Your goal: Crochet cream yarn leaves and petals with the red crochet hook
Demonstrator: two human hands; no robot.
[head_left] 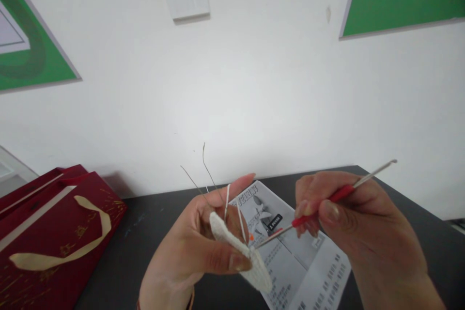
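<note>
Between the thumb and fingers of my left hand (203,242) is a white crochet piece (260,271), narrow and slightly curved. White yarn (242,223) loops over my left index finger and runs down to the piece. Two thin wires (207,164) stick up behind that hand. My right hand (363,223) grips a crochet hook (339,194) by its red middle; metal shows at both ends. The hook's lower tip meets the crochet piece where the yarn comes in, though the exact stitch is too small to make out.
A printed sheet (308,266) with a picture and text lies on the dark table (119,256) beneath my hands. Red gift bags (61,223) with a cream ribbon stand at the left. Behind the table rises a white wall (261,97) bearing green-bordered posters (417,9) and a switch-like plate (189,2).
</note>
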